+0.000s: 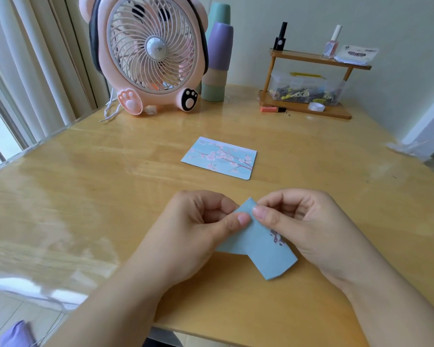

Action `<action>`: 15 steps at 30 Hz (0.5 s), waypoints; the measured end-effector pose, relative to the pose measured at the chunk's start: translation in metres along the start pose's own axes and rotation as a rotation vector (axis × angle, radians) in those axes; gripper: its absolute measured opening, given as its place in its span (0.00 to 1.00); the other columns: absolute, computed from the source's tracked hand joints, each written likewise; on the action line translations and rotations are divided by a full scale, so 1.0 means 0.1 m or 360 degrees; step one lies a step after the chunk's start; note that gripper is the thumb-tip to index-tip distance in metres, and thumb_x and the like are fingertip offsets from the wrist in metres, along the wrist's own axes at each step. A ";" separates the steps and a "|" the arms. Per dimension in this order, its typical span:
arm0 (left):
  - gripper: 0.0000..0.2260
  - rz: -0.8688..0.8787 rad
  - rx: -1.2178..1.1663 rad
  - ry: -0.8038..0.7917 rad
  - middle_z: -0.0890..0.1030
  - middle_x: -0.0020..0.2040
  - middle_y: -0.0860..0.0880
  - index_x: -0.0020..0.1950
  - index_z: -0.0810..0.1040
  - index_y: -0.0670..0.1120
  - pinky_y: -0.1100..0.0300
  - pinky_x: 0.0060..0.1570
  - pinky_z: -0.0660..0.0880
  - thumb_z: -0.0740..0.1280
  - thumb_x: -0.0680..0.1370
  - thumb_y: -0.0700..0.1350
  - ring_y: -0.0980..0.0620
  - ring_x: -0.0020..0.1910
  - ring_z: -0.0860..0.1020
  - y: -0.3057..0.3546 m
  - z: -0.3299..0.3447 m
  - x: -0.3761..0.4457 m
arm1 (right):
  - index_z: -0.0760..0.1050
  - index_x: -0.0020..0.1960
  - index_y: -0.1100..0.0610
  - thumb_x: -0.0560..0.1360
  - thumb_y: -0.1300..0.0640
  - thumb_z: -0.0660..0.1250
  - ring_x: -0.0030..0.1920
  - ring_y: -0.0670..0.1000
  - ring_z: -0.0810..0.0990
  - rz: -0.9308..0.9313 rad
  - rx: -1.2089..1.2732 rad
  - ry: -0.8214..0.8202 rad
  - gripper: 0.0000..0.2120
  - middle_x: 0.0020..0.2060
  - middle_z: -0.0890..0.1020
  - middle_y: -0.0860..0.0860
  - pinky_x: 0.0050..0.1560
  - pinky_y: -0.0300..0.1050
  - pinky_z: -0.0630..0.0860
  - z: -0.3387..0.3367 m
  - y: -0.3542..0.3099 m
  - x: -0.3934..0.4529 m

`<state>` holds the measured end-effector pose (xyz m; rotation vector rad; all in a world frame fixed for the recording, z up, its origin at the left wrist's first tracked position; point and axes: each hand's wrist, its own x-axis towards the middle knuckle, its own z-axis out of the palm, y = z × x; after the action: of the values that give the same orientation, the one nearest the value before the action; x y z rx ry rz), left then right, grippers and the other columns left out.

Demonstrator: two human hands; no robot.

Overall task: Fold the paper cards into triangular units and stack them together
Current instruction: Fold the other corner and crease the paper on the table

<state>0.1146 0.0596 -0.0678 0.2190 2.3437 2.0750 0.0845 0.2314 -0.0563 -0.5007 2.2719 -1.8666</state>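
On the table (311, 196) a flat card (219, 158) waits beyond the hands. The left hand (198, 229) and right hand (301, 221) pinch a half-folded blue card (256, 249) at its peak; it looks light, thin, easily creased, best held near the fold.

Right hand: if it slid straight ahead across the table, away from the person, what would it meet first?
Probably the flat blue cherry-blossom card lying on the wooden table. The right hand, pinching the folded blue paper card, sits slightly right of it, so it might just clip that card's right edge.
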 end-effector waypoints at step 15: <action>0.07 -0.0135 -0.0179 0.0088 0.85 0.36 0.43 0.39 0.81 0.40 0.66 0.33 0.75 0.70 0.73 0.44 0.50 0.33 0.81 -0.01 0.02 0.02 | 0.80 0.33 0.56 0.62 0.53 0.71 0.26 0.45 0.74 0.0036 0.0214 0.0141 0.07 0.26 0.79 0.49 0.27 0.34 0.69 0.01 -0.03 0.01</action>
<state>0.1125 0.0614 -0.0686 0.0612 2.2144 2.1906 0.0844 0.2298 -0.0534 -0.3784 2.1757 -2.0516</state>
